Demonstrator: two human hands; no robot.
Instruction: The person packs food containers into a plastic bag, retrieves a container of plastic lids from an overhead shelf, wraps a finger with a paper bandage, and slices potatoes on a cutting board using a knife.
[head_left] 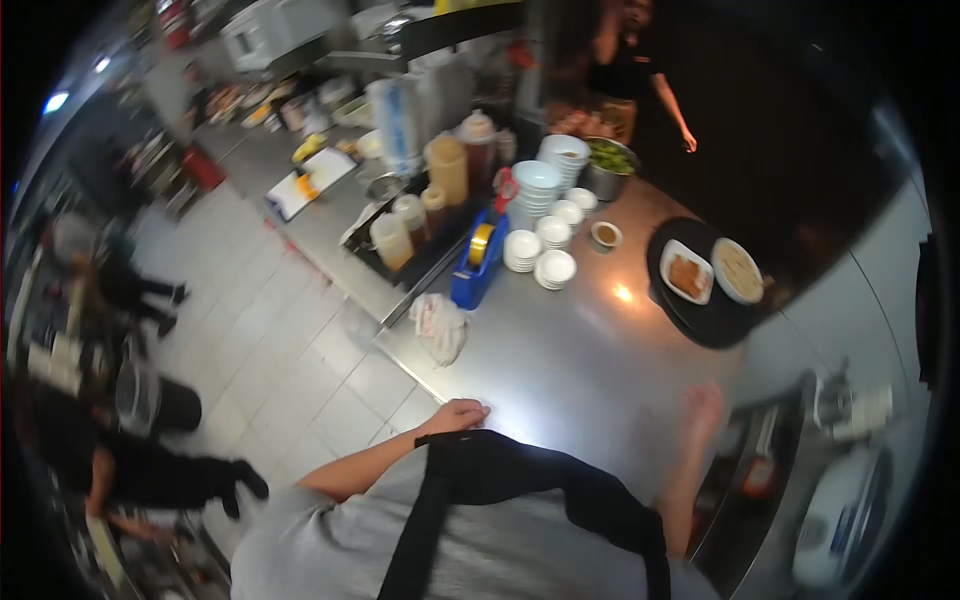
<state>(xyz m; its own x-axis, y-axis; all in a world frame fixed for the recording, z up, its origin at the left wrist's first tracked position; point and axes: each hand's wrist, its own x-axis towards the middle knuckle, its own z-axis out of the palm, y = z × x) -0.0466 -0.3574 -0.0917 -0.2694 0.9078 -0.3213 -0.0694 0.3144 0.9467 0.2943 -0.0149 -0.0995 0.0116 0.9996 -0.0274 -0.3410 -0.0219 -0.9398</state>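
Observation:
My left hand (460, 414) is over the near left edge of the steel counter (560, 385), its fingers curled in and nothing showing in them. A crumpled white cloth (440, 328) lies just beyond it. My right hand (703, 408) is raised at the counter's right side, smeared by motion, so its fingers are unclear. Beyond that hand a round black tray (690, 322) carries a white dish of brown food (687, 272) and a white bowl of pale food (738, 270). Neither hand touches these things.
A blue tape dispenser (472, 278), stacked small white bowls (554, 268) and a sauce cup (606, 235) stand mid-counter. Behind are sauce bottles (447, 168) and a metal pot of greens (608, 168). A person (625, 75) stands across the counter; others are at left near a bin (160, 395).

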